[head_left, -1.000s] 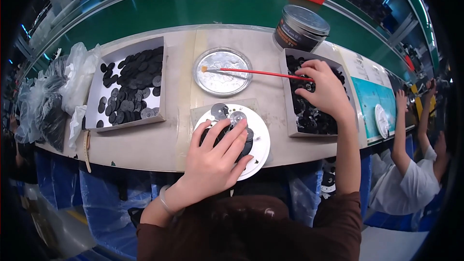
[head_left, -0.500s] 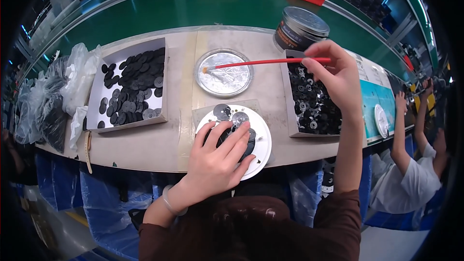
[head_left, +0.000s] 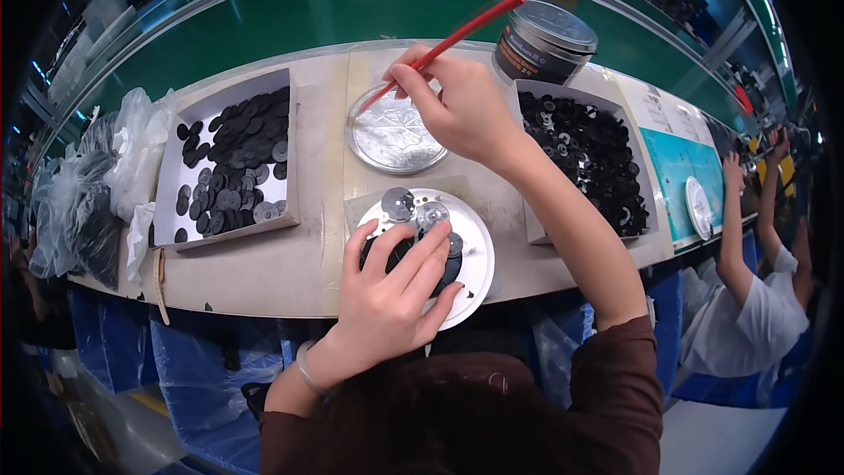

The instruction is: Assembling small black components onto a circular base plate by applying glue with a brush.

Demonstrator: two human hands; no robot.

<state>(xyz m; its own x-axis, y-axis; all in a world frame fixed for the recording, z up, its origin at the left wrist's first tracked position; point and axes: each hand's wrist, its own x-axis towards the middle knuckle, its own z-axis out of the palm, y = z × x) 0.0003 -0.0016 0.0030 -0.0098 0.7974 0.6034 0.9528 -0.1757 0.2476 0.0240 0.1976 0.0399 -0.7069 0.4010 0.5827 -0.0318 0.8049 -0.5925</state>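
My right hand (head_left: pixel 462 101) is closed around a thin red-handled brush (head_left: pixel 479 19). The handle slants up to the right, and its lower end is over a round silver lid (head_left: pixel 400 154) smeared with something shiny; the bristles are hard to make out there. My left hand (head_left: pixel 387 295) lies over a white round plate (head_left: pixel 477 286), its fingers apart and bent across a black round part (head_left: pixel 450 277). Grey-black toothed discs (head_left: pixel 398 203) and a clear grey gear wheel (head_left: pixel 432 214) sit on the plate by my fingertips. My left palm hides part of the plate.
A box of black discs (head_left: pixel 293 158) stands left; another box (head_left: pixel 655 202) of small black parts stands right. Behind that is a dark tin (head_left: pixel 545 40). Plastic bags (head_left: pixel 75 185) lie far left. A co-worker's arms (head_left: pixel 730 229) reach in at right, near another white plate (head_left: pixel 699 208).
My right hand has moved left, from beside the right box to above the silver lid, and the brush has swung from level to steeply slanted. My left hand stays on the plate.
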